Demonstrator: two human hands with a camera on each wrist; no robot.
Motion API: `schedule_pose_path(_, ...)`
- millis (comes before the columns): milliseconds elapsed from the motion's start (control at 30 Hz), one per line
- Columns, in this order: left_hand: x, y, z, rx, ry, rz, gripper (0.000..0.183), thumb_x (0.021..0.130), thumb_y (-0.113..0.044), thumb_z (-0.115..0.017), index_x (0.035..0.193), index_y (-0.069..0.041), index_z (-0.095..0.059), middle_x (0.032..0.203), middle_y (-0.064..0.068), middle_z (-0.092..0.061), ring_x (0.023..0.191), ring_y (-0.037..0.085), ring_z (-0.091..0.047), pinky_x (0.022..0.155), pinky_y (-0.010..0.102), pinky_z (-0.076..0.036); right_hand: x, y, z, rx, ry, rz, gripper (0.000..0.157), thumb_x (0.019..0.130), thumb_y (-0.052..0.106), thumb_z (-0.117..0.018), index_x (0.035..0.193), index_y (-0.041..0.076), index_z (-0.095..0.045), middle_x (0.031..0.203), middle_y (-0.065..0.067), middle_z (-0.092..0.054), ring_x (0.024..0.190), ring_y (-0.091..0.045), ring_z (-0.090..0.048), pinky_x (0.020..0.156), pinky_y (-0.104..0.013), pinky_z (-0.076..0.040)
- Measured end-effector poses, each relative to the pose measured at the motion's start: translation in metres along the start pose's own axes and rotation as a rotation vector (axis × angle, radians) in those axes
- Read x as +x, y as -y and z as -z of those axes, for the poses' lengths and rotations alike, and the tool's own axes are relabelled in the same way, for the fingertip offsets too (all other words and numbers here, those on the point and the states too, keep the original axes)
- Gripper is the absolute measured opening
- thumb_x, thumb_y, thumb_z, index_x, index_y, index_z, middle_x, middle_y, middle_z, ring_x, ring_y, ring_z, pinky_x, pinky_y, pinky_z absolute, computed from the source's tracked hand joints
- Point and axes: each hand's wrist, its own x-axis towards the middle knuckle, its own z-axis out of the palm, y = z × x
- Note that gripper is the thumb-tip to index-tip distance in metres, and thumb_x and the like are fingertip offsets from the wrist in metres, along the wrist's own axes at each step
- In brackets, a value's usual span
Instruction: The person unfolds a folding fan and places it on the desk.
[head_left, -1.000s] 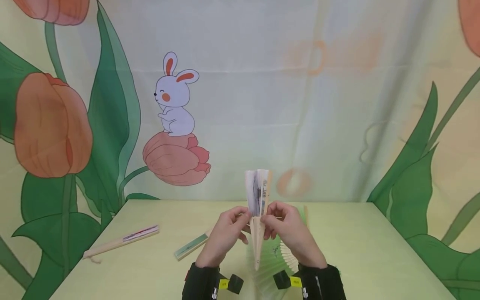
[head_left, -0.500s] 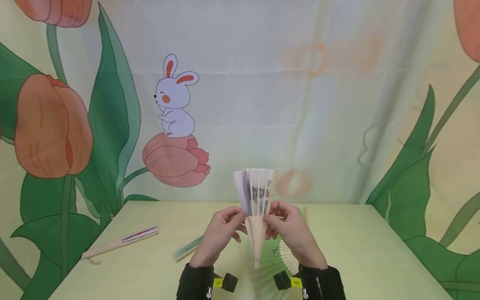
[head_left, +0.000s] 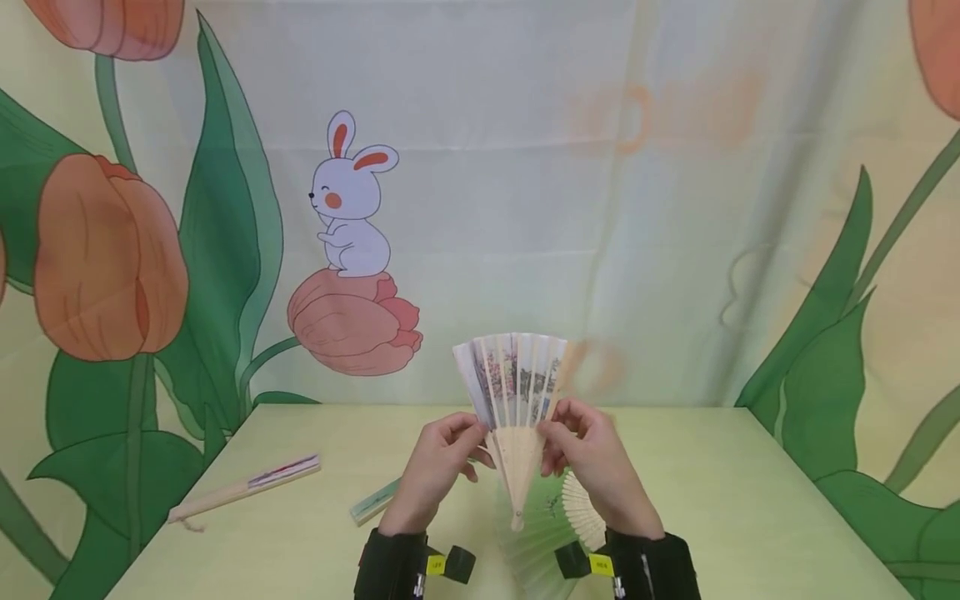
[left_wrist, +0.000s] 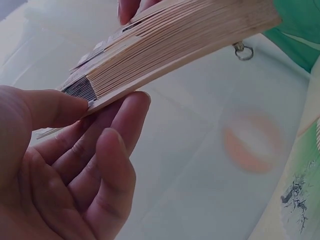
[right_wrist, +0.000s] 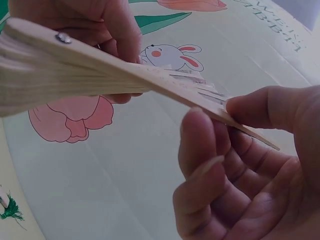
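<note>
- Plainly framed in my head view, a painted fan [head_left: 516, 417] stands partly spread above the table [head_left: 720, 500], narrow end at six o'clock, pictured leaf at twelve.
- Left hand [head_left: 447, 454], at the fan's eight o'clock, pinches one outer edge between thumb and fingers; right hand [head_left: 588, 457], at four o'clock, pinches the opposite edge likewise.
- My left wrist camera alone makes out a metal ring [left_wrist: 245, 52] near the narrow end, and the ribs [left_wrist: 150, 60] stacked edge-on above loosely bent lower fingers.
- My right wrist camera adds a shiny rivet [right_wrist: 63, 37] up close, a green tassel [right_wrist: 11, 207] at its eight o'clock border and lettering [right_wrist: 277, 25] between one and two, the last two outside what my head view shows.
- Across the pale yellow-green tabletop, a green fan [head_left: 536, 533] lies open at six o'clock from the painted one, partly covered by the right forearm; a narrow green-and-cream piece [head_left: 375, 502] lies at eight, partly behind the left; a folded fan [head_left: 247, 487] lies well apart, nearer nine.
- Behind it all hangs a printed cloth [head_left: 487, 125]: a white rabbit [head_left: 351, 212] at eleven o'clock, seated on a pink tulip [head_left: 348, 325], with green leaves [head_left: 825, 375] at both sides.
</note>
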Motion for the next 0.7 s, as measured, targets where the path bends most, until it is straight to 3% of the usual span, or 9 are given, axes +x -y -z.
schedule_pose_path(400, -0.0026, 0.0012, 0.0067, 0.018, -0.024, 0.006, 0.028, 0.105, -0.018, -0.062, 0.118, 0.005, -0.069, 0.095, 0.008, -0.077, 0.075, 0.015, -0.072, 0.059, 0.026, -0.050, -0.0022, -0.0001, 0.0049, 0.013, -0.062, -0.003, 0.015, 0.103, 0.009, -0.062, 0.100, -0.004, -0.057, 0.071, -0.010, -0.058, 0.056, -0.020, -0.062, 0.056, -0.027, -0.049)
schedule_pose_path(700, -0.0003, -0.0034, 0.0045, 0.016, 0.000, 0.005, 0.027, 0.106, -0.017, -0.060, 0.119, 0.005, -0.068, 0.096, 0.007, -0.076, 0.078, 0.014, -0.073, 0.061, 0.025, -0.050, -0.0010, 0.0043, 0.0095, -0.001, -0.088, 0.012, 0.014, 0.104, 0.008, -0.061, 0.098, -0.003, -0.055, 0.075, -0.009, -0.058, 0.055, -0.019, -0.061, 0.055, -0.026, -0.048)
